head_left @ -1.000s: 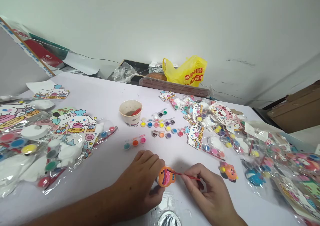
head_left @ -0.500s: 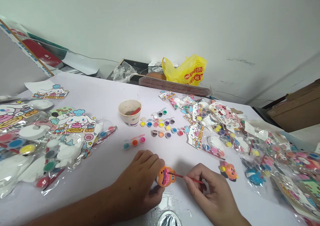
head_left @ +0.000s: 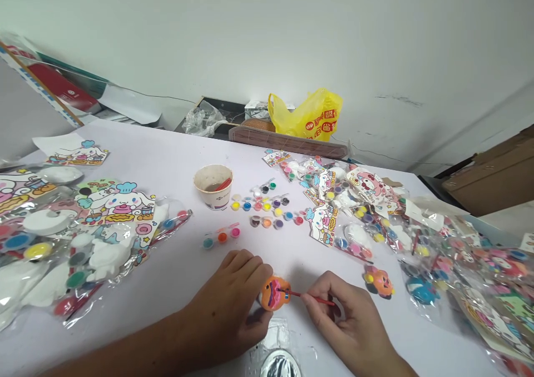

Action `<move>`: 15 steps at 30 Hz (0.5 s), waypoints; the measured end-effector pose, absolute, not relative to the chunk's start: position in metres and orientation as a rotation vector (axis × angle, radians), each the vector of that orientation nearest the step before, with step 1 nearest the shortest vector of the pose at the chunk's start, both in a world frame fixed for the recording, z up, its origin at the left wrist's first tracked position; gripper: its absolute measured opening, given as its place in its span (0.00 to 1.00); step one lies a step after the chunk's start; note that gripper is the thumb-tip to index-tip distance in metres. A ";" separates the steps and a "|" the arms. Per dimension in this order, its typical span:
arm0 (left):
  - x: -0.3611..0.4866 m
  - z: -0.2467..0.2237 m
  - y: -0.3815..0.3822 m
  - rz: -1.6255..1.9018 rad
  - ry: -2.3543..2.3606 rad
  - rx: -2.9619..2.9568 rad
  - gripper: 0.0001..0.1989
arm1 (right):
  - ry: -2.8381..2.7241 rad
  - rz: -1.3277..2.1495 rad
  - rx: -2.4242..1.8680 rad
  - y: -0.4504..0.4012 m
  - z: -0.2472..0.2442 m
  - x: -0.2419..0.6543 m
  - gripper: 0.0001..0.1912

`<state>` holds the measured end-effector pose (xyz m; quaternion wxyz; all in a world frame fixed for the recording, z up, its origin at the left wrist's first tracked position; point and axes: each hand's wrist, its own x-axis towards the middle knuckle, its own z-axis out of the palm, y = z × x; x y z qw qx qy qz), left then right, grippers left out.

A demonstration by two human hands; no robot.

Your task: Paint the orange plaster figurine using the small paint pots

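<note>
An orange painted figurine with a pink and purple patch is pinched at its left side by my left hand. My right hand is closed round a thin red paintbrush, whose dark tip meets the figurine's pink patch. Beyond my hands stand several small paint pots, with a strip of three more pots closer to me. A paper cup holds murky liquid and something red. Right of my right hand lies a second orange figurine with yellow and black parts.
Plastic-wrapped figurine kits cover the table's left side, and more packets crowd the right. A round shiny object lies at the front edge. Behind the table are a yellow plastic bag and a brown cardboard box.
The whole view has shifted slightly, so things sit a little farther left. Both hands keep their grips, and the brush tip stays at the figurine's pink patch.
</note>
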<state>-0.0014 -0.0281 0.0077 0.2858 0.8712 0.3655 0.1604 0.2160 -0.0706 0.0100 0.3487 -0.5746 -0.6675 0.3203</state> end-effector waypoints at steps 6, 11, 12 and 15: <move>-0.002 0.008 -0.028 0.425 0.979 2.327 0.13 | -1.755 0.784 -1.500 -0.070 0.010 0.216 0.14; -0.002 0.008 -0.028 0.421 0.976 2.328 0.12 | -1.744 0.830 -1.462 -0.072 0.008 0.214 0.15; -0.001 0.008 -0.028 0.422 0.976 2.329 0.12 | -1.743 0.838 -1.454 -0.073 0.008 0.213 0.15; -0.001 0.008 -0.028 0.430 0.977 2.331 0.12 | -1.741 0.859 -1.445 -0.073 0.009 0.213 0.15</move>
